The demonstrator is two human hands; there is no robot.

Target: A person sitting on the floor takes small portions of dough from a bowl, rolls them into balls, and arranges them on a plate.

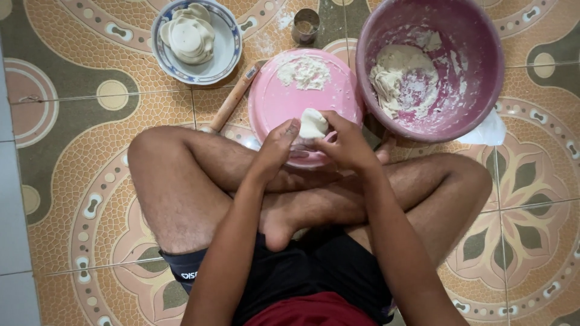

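One dough lump (313, 123), pale, smooth and rounded, sits pinched between both hands above the pink board (275, 102). Left hand (277, 148) and right hand (347, 142) curl their fingers closed around it. One pink basin (483, 90), one rolling pin (232, 99), one bowl (228, 51) of stacked discs.

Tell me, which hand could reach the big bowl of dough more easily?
Probably the right hand. The pink bowl sits on that side, just beyond it. The left hand would have to cross over. Both hold the dough piece.
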